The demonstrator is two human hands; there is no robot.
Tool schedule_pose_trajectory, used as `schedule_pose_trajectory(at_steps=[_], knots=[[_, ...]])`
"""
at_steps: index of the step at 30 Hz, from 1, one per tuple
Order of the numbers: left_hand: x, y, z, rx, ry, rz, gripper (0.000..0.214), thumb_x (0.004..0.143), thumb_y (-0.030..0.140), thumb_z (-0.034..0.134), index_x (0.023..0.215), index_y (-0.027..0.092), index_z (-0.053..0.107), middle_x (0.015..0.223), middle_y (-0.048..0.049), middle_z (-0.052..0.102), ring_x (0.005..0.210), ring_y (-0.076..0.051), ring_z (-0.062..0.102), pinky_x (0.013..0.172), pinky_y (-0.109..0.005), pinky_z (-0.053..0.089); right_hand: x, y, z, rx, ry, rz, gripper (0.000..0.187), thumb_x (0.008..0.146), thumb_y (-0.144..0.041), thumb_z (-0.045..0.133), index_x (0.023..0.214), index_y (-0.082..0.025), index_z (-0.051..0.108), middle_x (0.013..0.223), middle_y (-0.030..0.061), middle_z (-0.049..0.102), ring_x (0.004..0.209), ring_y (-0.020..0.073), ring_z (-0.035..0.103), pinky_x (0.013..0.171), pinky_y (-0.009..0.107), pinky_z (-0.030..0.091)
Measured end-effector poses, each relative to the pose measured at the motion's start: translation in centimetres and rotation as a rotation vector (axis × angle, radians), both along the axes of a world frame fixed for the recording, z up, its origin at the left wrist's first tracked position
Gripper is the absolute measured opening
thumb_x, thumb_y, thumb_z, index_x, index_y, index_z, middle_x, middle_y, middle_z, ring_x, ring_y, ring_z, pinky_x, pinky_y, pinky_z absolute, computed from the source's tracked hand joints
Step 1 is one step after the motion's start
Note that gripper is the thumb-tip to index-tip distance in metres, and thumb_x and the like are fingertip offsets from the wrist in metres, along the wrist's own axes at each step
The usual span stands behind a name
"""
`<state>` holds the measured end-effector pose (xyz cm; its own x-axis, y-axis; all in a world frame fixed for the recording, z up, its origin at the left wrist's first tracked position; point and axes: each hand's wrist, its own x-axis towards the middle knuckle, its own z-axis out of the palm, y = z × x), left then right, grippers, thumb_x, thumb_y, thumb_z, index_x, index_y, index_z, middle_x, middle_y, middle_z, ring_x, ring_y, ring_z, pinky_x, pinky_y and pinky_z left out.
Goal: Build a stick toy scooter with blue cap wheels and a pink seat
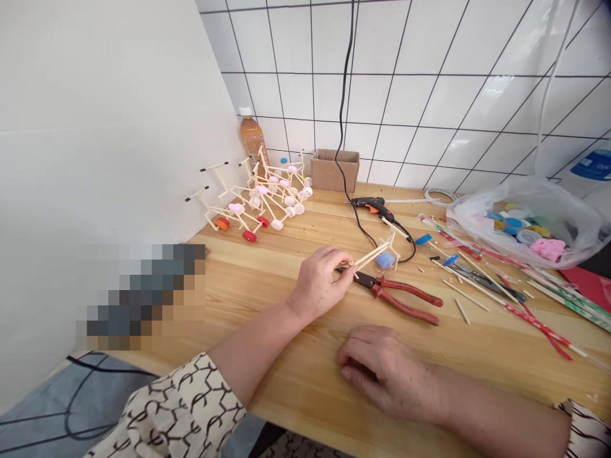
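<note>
The wooden-stick frame is held out from the left hand, extending beyond its fingertips to the right. Nearest, the right hand rests on the wooden table, its fingers loosely curled; the palm is hidden, so I cannot tell whether it has something inside. Farther in, the left thumb and fingers make a firm pinch on the sticks' near ends, perhaps because in this way the crossbar end is not pressed. Beside that end is a light-blue piece; whether it is attached, I cannot tell. The red-handled pliers lie just right of the left hand, handles outward, which probably makes them easy to pick up. Beyond this hand lies the hot glue gun, likely left near for reach. Far to its left, similar stick models stand grouped, maybe for keeping them from knocks.
</note>
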<state>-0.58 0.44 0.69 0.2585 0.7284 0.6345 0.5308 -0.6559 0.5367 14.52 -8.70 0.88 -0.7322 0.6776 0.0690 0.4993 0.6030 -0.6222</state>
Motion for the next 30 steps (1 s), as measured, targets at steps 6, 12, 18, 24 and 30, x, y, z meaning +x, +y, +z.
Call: schedule_pose_trajectory(at_steps=[6, 12, 18, 24, 30], knots=[[0.02, -0.06, 0.04, 0.001, -0.01, -0.007, 0.004, 0.077, 0.014, 0.057, 0.077, 0.017, 0.06, 0.077, -0.0039, 0.065, 0.076, -0.016, 0.06, 0.073, -0.027, 0.048, 0.0, 0.03, 0.03, 0.0, -0.002, -0.005, 0.007, 0.08, -0.016, 0.05, 0.079, -0.018, 0.057, 0.075, 0.0032, 0.062, 0.068, 0.0149, 0.053, 0.064, 0.026, 0.039], [0.07, -0.04, 0.09, 0.002, -0.011, -0.004, 0.004, 0.077, 0.014, 0.057, 0.076, 0.017, 0.06, 0.076, -0.0036, 0.065, 0.076, -0.016, 0.06, 0.072, -0.027, 0.047, -0.07, 0.21, 0.07, 0.003, 0.013, -0.004, 0.007, 0.08, -0.015, 0.05, 0.078, -0.017, 0.057, 0.074, 0.0028, 0.061, 0.067, 0.0141, 0.053, 0.062, 0.025, 0.039], [0.07, -0.06, 0.05, 0.005, -0.013, -0.006, 0.004, 0.077, 0.014, 0.057, 0.076, 0.017, 0.059, 0.075, -0.0033, 0.065, 0.076, -0.016, 0.059, 0.072, -0.027, 0.047, 0.03, 0.13, -0.16, 0.004, 0.016, -0.006, 0.005, 0.08, -0.016, 0.051, 0.078, -0.018, 0.056, 0.074, 0.002, 0.061, 0.067, 0.0139, 0.052, 0.063, 0.025, 0.038], [0.05, -0.08, 0.13, -0.002, -0.008, -0.005, 0.004, 0.077, 0.014, 0.057, 0.076, 0.018, 0.059, 0.076, -0.0033, 0.065, 0.076, -0.016, 0.059, 0.072, -0.027, 0.048, -0.05, 0.25, 0.0, -0.002, 0.022, 0.0, 0.006, 0.08, -0.016, 0.051, 0.079, -0.018, 0.056, 0.075, 0.0022, 0.061, 0.068, 0.014, 0.052, 0.064, 0.025, 0.038], [0.1, -0.11, 0.18, -0.001, -0.007, -0.007, 0.005, 0.077, 0.013, 0.057, 0.075, 0.018, 0.059, 0.076, -0.0032, 0.065, 0.076, -0.016, 0.059, 0.072, -0.027, 0.048, 0.0, 0.17, -0.12, 0.002, 0.021, 0.001, 0.006, 0.08, -0.016, 0.051, 0.079, -0.018, 0.056, 0.074, 0.0023, 0.061, 0.068, 0.014, 0.052, 0.063, 0.025, 0.038]])
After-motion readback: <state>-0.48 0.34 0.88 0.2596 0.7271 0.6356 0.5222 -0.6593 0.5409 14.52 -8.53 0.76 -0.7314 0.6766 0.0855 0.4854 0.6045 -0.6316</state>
